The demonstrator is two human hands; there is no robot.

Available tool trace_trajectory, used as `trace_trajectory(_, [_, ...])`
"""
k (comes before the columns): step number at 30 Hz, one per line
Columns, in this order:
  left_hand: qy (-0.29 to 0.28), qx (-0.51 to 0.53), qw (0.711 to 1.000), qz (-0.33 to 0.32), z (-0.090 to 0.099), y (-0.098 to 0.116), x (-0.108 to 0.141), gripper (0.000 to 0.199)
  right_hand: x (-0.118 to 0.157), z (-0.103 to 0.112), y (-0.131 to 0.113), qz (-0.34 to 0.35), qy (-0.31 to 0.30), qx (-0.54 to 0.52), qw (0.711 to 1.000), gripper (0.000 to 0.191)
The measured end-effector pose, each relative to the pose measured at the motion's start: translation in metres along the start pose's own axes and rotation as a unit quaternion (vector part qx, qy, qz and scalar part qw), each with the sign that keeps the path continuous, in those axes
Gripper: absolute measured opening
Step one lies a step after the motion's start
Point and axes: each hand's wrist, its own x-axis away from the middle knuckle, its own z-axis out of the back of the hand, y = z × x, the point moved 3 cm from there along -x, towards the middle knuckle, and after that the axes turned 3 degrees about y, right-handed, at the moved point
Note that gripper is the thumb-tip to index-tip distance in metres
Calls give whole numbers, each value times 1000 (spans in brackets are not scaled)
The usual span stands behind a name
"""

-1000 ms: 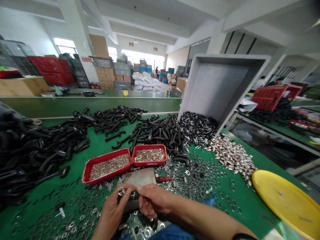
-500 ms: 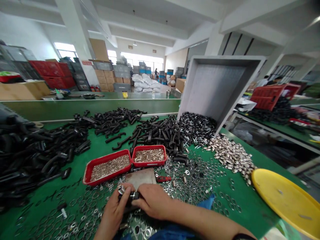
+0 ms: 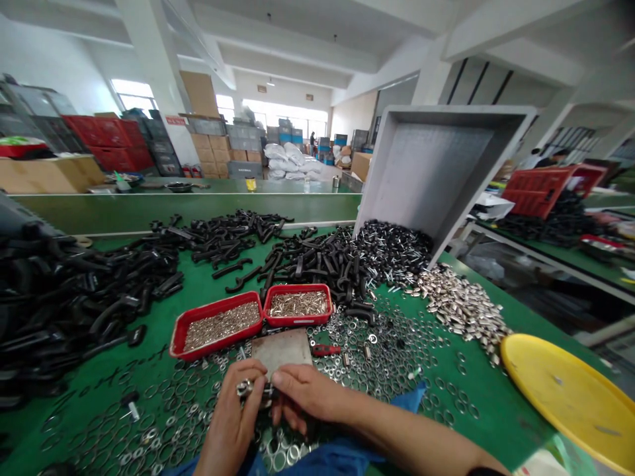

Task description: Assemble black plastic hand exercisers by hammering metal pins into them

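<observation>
Low in the centre of the head view, my left hand (image 3: 232, 413) is closed around a small part (image 3: 244, 389) with a silvery metal end and a black body. My right hand (image 3: 310, 396) pinches the black side of the same part with thumb and fingers, its lower fingers partly in shadow. Just beyond both hands lies a flat metal plate (image 3: 284, 350). Behind it stand two red trays, the left one (image 3: 218, 338) with tiny metal bits and the right one (image 3: 297, 322) with small pins. A red-handled tool (image 3: 326, 350) lies right of the plate.
Metal rings (image 3: 397, 344) are strewn around my hands. Black handles (image 3: 89, 284) are heaped left and behind; black-headed screws (image 3: 394, 251) spill from a tilted grey bin (image 3: 431, 165). Silvery sleeves (image 3: 461, 304) and a yellow lid (image 3: 565, 396) are at right. People stand far off.
The fingers of my right hand have shifted, with the lower ones now showing beneath the part. My left hand has turned the part slightly. The whole view has moved a little.
</observation>
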Motion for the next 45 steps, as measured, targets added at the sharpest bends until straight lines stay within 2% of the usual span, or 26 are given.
trace_trajectory(2, [25, -4, 999, 42, -1, -5, 1, 23, 1, 7, -5, 56, 127, 49, 989, 55])
trace_trajectory(3, [39, -8, 998, 49, -1, -6, 1, 24, 1, 7, -5, 63, 146, 47, 986, 52])
trace_trajectory(4, [48, -14, 998, 40, -2, -7, 2, 23, 0, 6, -2, 47, 120, 13, 992, 49])
trace_trajectory(5, [50, -18, 998, 18, -2, -6, 3, 22, -1, 2, 2, 12, 59, -47, 997, 48])
trace_trajectory(7, [35, -22, 999, -25, -2, -5, 5, 18, -1, -6, 12, -62, -66, -153, 984, 54])
trace_trajectory(8, [23, -21, 999, -32, -3, -4, 6, 17, -1, -8, 16, -79, -84, -165, 979, 57])
trace_trajectory(11, [24, -27, 999, -6, -1, -6, 6, 18, -2, -6, 23, -67, -12, -90, 994, 56])
trace_trajectory(12, [29, -30, 999, 1, 0, -6, 6, 19, -2, -7, 24, -65, -17, -84, 994, 57])
trace_trajectory(15, [17, -30, 999, -10, 0, -6, 5, 20, 0, -18, 24, -98, -176, -162, 966, 75])
trace_trajectory(16, [9, -27, 1000, -7, -1, -6, 5, 21, 1, -19, 22, -102, -198, -167, 961, 79])
trace_trajectory(17, [7, -23, 1000, 6, -1, -7, 5, 22, 0, -17, 20, -95, -170, -141, 971, 78])
trace_trajectory(19, [14, -16, 999, 47, -2, -11, 6, 25, -2, -8, 15, -50, -13, -11, 999, 70])
trace_trajectory(20, [20, -14, 998, 66, -2, -13, 6, 27, -2, -3, 11, -22, 68, 56, 996, 66])
trace_trajectory(21, [22, -12, 997, 78, -2, -15, 7, 28, -2, -1, 9, -2, 112, 100, 989, 62])
trace_trajectory(22, [21, -9, 996, 80, -3, -16, 8, 28, -2, -2, 8, 8, 107, 113, 988, 59])
trace_trajectory(25, [7, -4, 997, 71, -4, -18, 10, 27, -3, -13, 11, -9, -12, 75, 997, 64])
trace_trajectory(26, [3, -2, 997, 74, -4, -19, 10, 27, -2, -14, 11, -13, -12, 81, 997, 62])
trace_trajectory(29, [8, 2, 995, 103, -2, -16, 11, 26, 0, -12, 8, 10, 113, 171, 979, 45])
trace_trajectory(30, [13, 2, 994, 106, -1, -13, 11, 25, 1, -13, 7, 14, 130, 175, 976, 42])
trace_trajectory(31, [16, 2, 994, 104, -1, -10, 10, 24, 1, -14, 6, 10, 114, 154, 981, 41])
trace_trajectory(34, [-1, 5, 997, 81, -2, -3, 7, 20, 0, -20, 9, -38, 2, 57, 998, 51])
trace_trajectory(35, [-8, 8, 997, 81, -3, -2, 6, 20, 0, -19, 9, -43, 1, 64, 997, 52])
trace_trajectory(38, [-12, 11, 995, 98, -6, -3, 6, 21, 0, -11, 6, 14, 138, 188, 972, 44])
trace_trajectory(40, [-17, 8, 995, 101, -7, -3, 7, 20, 0, -9, 9, 27, 165, 178, 970, 42])
trace_trajectory(43, [-57, -2, 995, 88, -10, -3, 0, 20, -2, -13, 23, -51, 53, 0, 997, 50])
trace_trajectory(45, [-110, -28, 991, 76, -16, -5, -13, 22, -3, -10, 30, -76, 33, -24, 996, 52])
